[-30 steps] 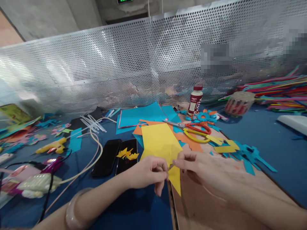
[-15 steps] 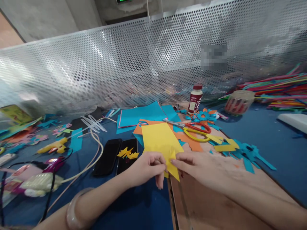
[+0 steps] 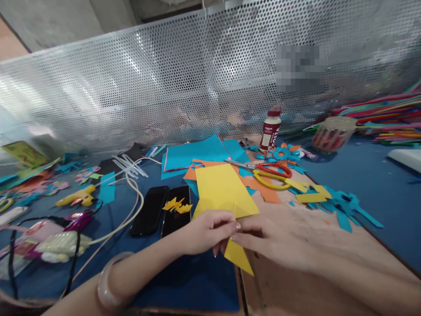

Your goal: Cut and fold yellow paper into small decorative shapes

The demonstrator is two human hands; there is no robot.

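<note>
My left hand (image 3: 207, 232) and my right hand (image 3: 279, 239) meet at the near edge of the table, fingers pinched together on a small folded piece of yellow paper (image 3: 238, 259) whose pointed tip hangs below them. Just beyond the hands lies a larger yellow sheet (image 3: 222, 188) on top of orange paper (image 3: 259, 188) and blue sheets (image 3: 197, 153). A bracelet is on my left wrist. Small yellow paper scraps (image 3: 177, 205) rest on one of two black phones (image 3: 176, 210).
Red-and-yellow scissors (image 3: 268, 173) lie past the sheets, with a brown bottle (image 3: 270, 130) and blue paper flowers (image 3: 281, 153) behind. A yellow glue gun (image 3: 75, 197), cables and glue sticks sit at left. Blue cuttings (image 3: 342, 206) lie right. A perforated metal screen (image 3: 164, 87) backs the table.
The small yellow piece was turned and refolded between my fingers; its tip again points downward. Both hands shifted slightly lower and closer together, and the camera tilted down a little.
</note>
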